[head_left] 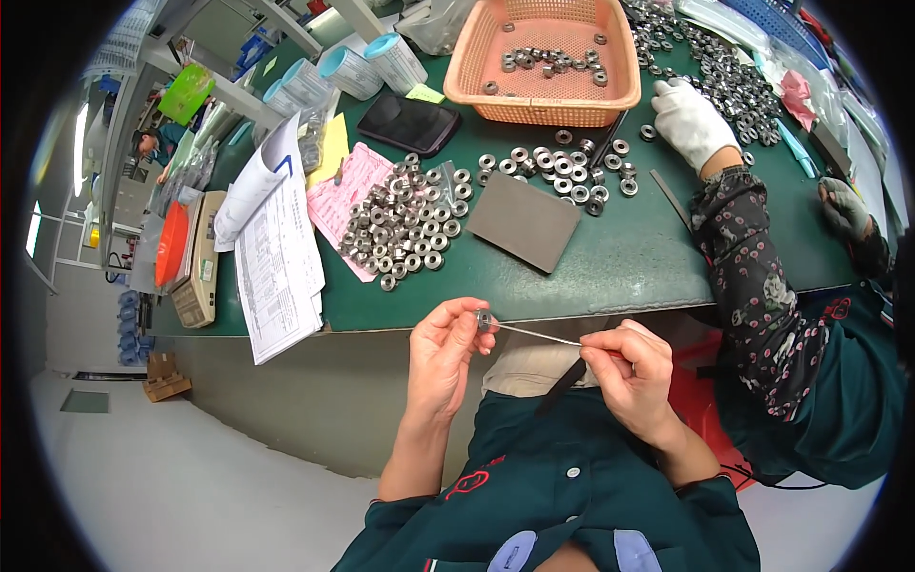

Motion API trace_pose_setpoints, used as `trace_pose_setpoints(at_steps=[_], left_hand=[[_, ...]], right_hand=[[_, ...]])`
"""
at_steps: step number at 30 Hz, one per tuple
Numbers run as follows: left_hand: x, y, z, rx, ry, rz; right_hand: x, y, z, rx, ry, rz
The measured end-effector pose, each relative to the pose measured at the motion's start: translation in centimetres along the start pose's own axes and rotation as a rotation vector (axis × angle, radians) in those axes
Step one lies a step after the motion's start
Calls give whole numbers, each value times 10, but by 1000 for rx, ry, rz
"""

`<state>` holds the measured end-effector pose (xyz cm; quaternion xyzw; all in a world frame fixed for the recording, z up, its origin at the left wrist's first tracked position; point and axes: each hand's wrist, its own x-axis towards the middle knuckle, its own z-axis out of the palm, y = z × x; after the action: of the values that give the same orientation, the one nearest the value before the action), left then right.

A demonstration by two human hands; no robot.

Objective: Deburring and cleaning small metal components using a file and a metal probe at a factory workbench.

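Note:
My left hand (444,351) pinches a small silver metal ring (485,320) between thumb and fingertips, just below the table's front edge. My right hand (633,374) grips the handle end of a thin metal rod tool (534,334), and the rod's tip reaches into the ring. Both hands hover over my lap, in front of the green table (610,267). On the table lie a pile of similar metal rings (405,224) and a smaller group of rings (558,167) beyond a grey pad (523,220).
A co-worker at the right rests a white-gloved hand (688,121) among more rings (715,71). An orange basket (543,59) holds a few rings. Papers (276,243), a pink sheet (345,195), a black pouch (410,123) and capped jars (348,71) sit at the left.

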<state>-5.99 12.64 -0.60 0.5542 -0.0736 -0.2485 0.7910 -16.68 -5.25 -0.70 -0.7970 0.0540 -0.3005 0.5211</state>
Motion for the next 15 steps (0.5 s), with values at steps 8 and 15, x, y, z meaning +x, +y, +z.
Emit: trace_pose_setpoints(at_steps=[8,15], left_hand=[[-5,4,-14,-180,-25,-163],[-9,0,-19,-160,95,-121]], right_hand=[[7,16,5,-218,154,-379],[11,8,16,4,-32,-201]])
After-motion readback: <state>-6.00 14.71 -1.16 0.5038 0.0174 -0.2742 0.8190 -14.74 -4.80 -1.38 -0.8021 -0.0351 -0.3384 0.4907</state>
